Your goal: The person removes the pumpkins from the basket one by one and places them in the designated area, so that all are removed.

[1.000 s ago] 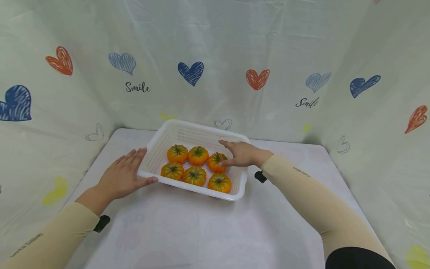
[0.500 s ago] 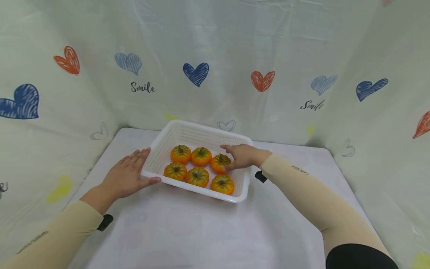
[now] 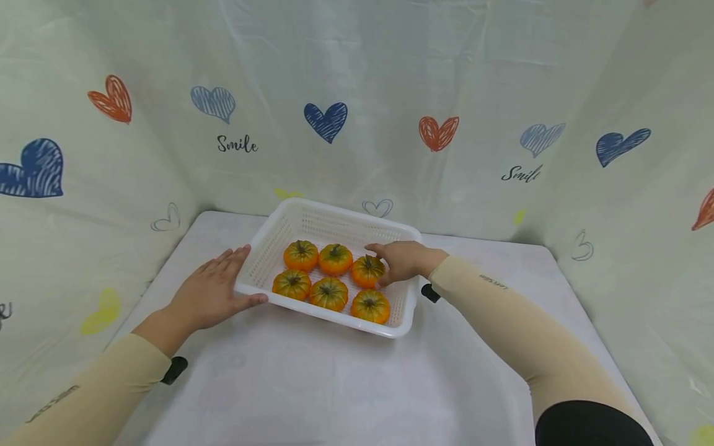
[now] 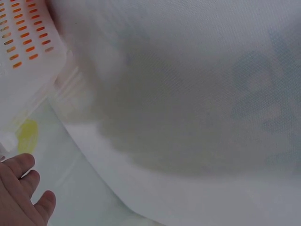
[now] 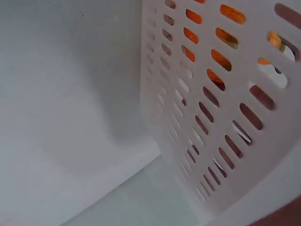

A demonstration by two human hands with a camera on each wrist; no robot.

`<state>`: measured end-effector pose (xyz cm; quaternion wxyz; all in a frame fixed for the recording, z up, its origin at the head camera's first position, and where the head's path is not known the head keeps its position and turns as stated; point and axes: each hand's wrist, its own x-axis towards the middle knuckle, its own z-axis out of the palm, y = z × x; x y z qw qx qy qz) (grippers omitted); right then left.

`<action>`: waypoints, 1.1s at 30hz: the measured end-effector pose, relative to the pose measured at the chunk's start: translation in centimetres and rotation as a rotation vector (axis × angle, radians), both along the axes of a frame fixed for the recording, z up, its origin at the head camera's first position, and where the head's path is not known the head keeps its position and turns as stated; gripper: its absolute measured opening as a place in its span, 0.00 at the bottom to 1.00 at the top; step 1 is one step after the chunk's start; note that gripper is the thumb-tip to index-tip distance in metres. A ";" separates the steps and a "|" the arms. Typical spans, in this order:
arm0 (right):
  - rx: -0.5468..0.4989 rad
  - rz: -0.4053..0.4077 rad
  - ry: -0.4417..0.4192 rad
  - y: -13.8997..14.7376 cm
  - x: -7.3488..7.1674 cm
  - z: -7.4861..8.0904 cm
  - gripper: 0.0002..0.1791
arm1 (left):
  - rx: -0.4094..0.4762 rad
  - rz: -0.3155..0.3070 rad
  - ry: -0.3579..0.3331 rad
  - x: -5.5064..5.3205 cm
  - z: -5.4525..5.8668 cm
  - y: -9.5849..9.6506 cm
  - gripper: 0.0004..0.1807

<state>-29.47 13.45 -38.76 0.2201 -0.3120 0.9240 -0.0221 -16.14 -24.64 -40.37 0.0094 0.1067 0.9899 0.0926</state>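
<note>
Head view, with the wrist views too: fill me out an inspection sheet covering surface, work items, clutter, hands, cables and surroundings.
Surface: white-covered table, visible parts look flat.
Work items: white slotted basket, set at an angle; inside, six orange-and-green pumpkins in two rows of three.
Clutter: nothing seen.
Left hand: fingers straight, at the basket's left end.
Right hand: over the basket's right end, thumb and forefinger about the rear right pumpkin; firmness of grip unclear.
Cables: nothing seen.
Surroundings: pale sheeting printed with hearts and "Smile".

Six orange-green pumpkins [image 3: 328,293] sit stem-up in a white slotted basket [image 3: 348,225].
</note>
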 end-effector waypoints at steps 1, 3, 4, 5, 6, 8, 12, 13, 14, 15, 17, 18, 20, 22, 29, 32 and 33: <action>-0.006 0.002 -0.002 -0.1 0.0 0.0 0.50 | 0.002 0.000 -0.002 0.0 0.0 0.0 0.66; -0.018 0.001 -0.007 -0.1 -0.1 -0.1 0.50 | 0.006 0.000 -0.004 0.1 0.1 0.1 0.66; -0.024 0.001 -0.009 -0.2 -0.1 -0.2 0.49 | 0.009 0.000 -0.005 0.1 0.1 0.1 0.66; -0.027 0.002 -0.010 -0.2 -0.1 -0.2 0.49 | 0.010 0.000 -0.005 0.1 0.1 0.1 0.66; -0.027 0.004 -0.008 -0.2 -0.1 -0.3 0.49 | 0.011 -0.001 -0.003 0.1 0.1 0.1 0.65; -0.024 0.009 -0.002 -0.3 -0.1 -0.4 0.48 | 0.010 -0.004 0.003 0.1 0.1 0.1 0.65; -0.029 0.009 -0.006 -0.5 -0.2 -0.4 0.47 | 0.010 -0.011 0.019 0.2 0.1 0.1 0.64; -0.035 0.008 -0.013 -0.5 -0.2 -0.4 0.47 | 0.010 -0.012 0.021 0.2 0.1 0.1 0.64; -0.038 0.006 -0.018 -0.6 -0.2 -0.3 0.47 | 0.010 -0.012 0.021 0.1 0.2 0.1 0.64; -0.039 0.004 -0.021 -0.7 -0.2 -0.3 0.47 | 0.011 -0.012 0.021 0.1 0.2 0.1 0.64; -0.042 0.001 -0.028 -0.7 -0.3 -0.4 0.46 | 0.012 -0.012 0.020 0.1 0.2 0.1 0.64; -0.042 0.000 -0.030 -0.8 -0.3 -0.4 0.46 | 0.012 -0.012 0.019 0.2 0.2 0.1 0.64; -0.039 -0.003 -0.031 -0.8 -0.4 -0.5 0.46 | 0.013 -0.010 0.016 0.1 0.2 0.1 0.64; -0.041 -0.004 -0.036 -0.8 -0.5 -0.6 0.46 | 0.013 -0.009 0.013 0.1 0.2 0.1 0.64; -0.016 0.021 -0.009 -0.8 -0.4 -0.7 0.43 | 0.014 -0.004 0.005 0.1 0.1 0.1 0.65; -0.009 0.025 0.003 -0.8 -0.4 -0.8 0.43 | 0.013 -0.004 -0.001 0.1 0.2 0.1 0.65; -0.007 0.025 0.006 -0.8 -0.4 -0.9 0.43 | 0.012 -0.004 -0.005 0.1 0.2 0.1 0.65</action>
